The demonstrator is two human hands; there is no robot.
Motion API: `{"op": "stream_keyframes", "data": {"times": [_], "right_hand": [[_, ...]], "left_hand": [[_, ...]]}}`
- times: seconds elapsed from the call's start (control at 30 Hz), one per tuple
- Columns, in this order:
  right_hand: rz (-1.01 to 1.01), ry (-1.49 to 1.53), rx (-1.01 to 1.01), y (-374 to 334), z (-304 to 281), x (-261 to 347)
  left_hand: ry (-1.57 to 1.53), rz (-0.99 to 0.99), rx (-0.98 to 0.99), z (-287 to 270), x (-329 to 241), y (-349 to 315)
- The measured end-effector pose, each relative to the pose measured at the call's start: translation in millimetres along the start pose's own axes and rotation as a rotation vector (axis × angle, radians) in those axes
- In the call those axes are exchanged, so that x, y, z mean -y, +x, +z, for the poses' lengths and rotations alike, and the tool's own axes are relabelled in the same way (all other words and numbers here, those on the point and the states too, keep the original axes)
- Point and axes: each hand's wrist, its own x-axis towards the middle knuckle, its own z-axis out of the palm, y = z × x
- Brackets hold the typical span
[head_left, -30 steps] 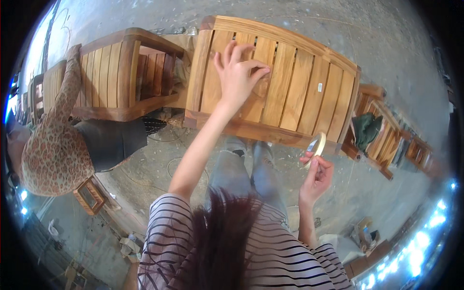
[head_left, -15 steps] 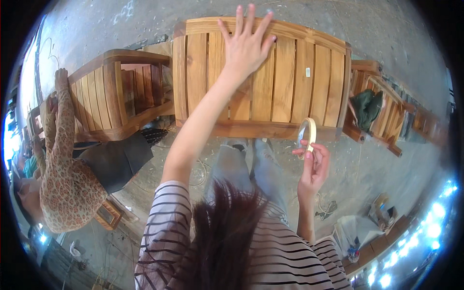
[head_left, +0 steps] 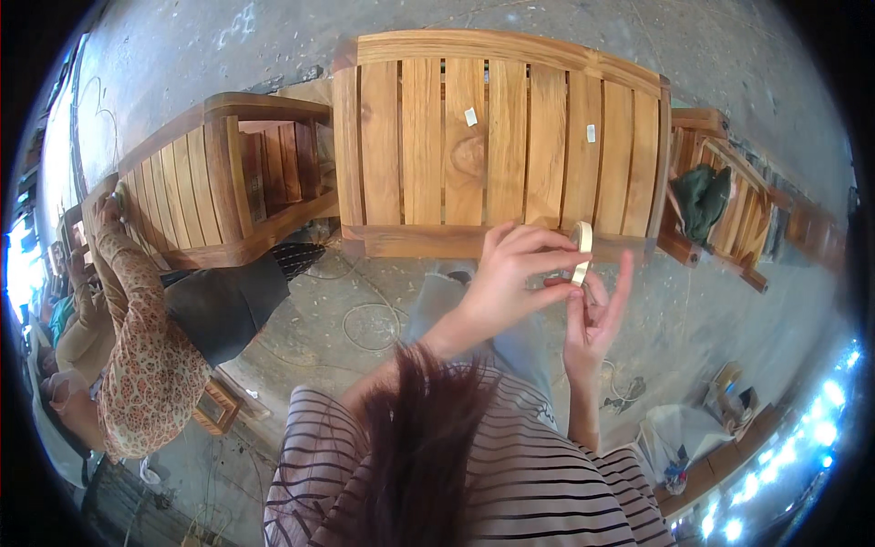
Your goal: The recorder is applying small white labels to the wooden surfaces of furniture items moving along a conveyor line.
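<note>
In front of my body, a narrow roll of pale tape (head_left: pixel 584 246) is held up on edge between my two hands. My right hand (head_left: pixel 594 319) grips it from below with thumb and fingers, its index finger sticking up. The fingers and thumb of my left hand (head_left: pixel 515 273) close on the roll's left side. Beyond them lies a slatted wooden panel (head_left: pixel 419 146) in a frame, warm brown. On its slats are two small white pieces, a left one (head_left: pixel 470 117) and a right one (head_left: pixel 591 134).
At left, a person in a patterned sleeve (head_left: pixel 137 283) has a hand on another slatted wooden piece (head_left: pixel 173 196). On the right, a dark green cloth (head_left: pixel 702 201) hangs over more wooden furniture (head_left: pixel 743 232). A thin wire loop (head_left: pixel 372 326) lies on the concrete floor.
My left hand has come off the panel and back to the tape roll in my right hand. A white piece now shows where that hand was. The view has shifted slightly.
</note>
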Motion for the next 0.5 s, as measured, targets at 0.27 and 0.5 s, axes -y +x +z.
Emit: {"op": "stream_keyframes", "data": {"times": [0.27,0.5], "right_hand": [[0.018,-0.101,0.028,0,-5,-4],[-0.073,-0.141,-0.088,0,3,-9]], "left_hand": [[0.148,0.148,-0.230,10,-1,-12],[0.066,0.078,-0.352,14,-13,-4]]}}
